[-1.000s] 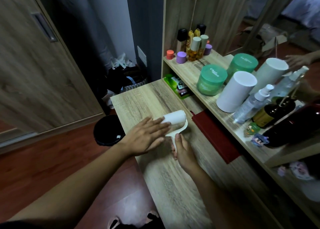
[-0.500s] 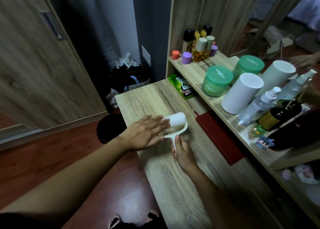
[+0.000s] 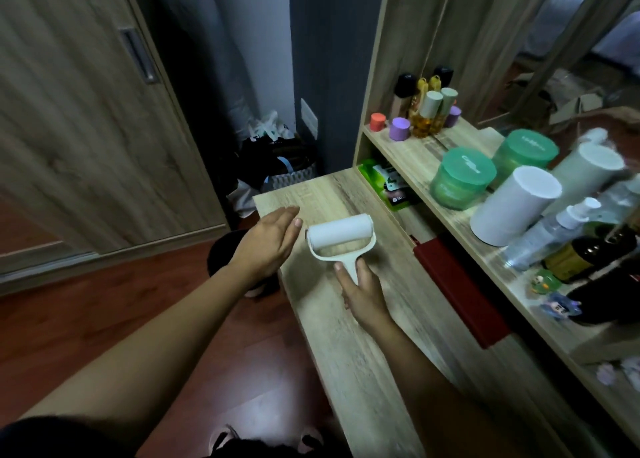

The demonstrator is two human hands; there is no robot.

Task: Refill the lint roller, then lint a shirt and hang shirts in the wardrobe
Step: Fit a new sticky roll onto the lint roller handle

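The left hand (image 3: 270,242) hovered flat and open just left of the lint roller (image 3: 347,261), whose handle the right hand (image 3: 363,293) gripped. A white roll (image 3: 337,232) sat just beyond that grip, so refilling looked done; linting and hanging remained

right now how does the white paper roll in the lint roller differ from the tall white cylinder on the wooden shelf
The white paper roll lies sideways in its frame; the tall white cylinder stands upright on the wooden shelf. The right hand grips the roller's handle; nothing touches the cylinder. The cylinder looks wider. Both are plain white.
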